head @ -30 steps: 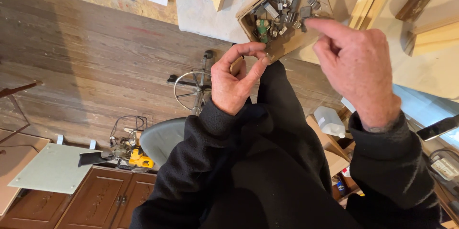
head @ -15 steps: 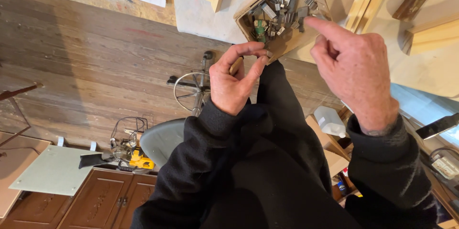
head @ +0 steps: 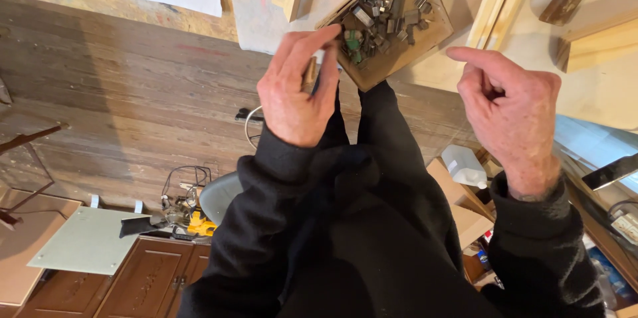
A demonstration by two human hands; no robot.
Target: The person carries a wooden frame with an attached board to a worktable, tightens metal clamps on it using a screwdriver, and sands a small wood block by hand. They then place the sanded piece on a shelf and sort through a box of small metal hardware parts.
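A: The wooden tray (head: 399,45), where is it?

B: Top middle of the view, turned corner-on, full of small metal clips (head: 385,9) with a few green bits among them. Its near corner sits just above the person's dark-clad legs.

A: And the hands?

B: The left hand (head: 296,92) is at the tray's left edge, thumb and fingers curled close around a small brownish piece (head: 310,72); that grip is narrow and pinching. The right hand (head: 512,112) hangs apart from the tray on its right, loosely curled, forefinger out, holding nothing.

A: Room to move?

B: Open space between the right hand and the tray's right edge. Pale wooden strips (head: 495,2) lie just beyond that corner. Lower right, a white plastic jug (head: 463,166) and cardboard boxes (head: 458,205) crowd beside the leg. Lower left, a dark cabinet (head: 153,281) with a yellow tool (head: 199,226) by it.
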